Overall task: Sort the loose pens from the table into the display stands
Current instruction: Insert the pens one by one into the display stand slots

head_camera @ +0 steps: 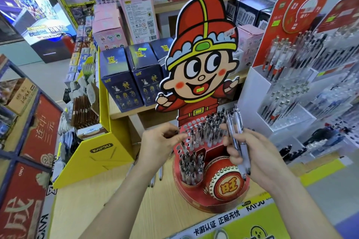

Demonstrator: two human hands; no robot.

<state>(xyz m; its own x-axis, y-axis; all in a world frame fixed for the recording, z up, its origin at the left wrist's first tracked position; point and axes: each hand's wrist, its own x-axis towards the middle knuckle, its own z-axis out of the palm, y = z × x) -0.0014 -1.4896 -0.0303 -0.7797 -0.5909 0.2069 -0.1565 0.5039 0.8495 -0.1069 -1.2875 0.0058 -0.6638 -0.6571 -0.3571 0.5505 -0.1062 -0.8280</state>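
The right hand [258, 153] grips a small bundle of clear-barrelled click pens [236, 132]. The bundle's long axis stands steeply upright, with the clickers up and away from the person and the tips down over the round red drum ornament [225, 182] at the front of the red cardboard display stand with a cartoon figure [196, 198].

The left hand [159, 141] hovers at the stand's left edge, its fingertips [179, 137] drawn together just beside the perforated upper tier. Blur hides whether they pinch a pen or nothing.

The open round holes [191, 123] lie on the left and rear of that tier, while its right half and the lower cup are already packed with pens. The free slots therefore sit nearer the left hand, and the bundle is on the far side of the filled rows. In my judgement the next move is to pass one pen leftward and turn it tip-down over a hole.

A few white loose pens [160, 173] lie on the pale wooden surface [116, 200] beneath the left forearm, near the stand's base.
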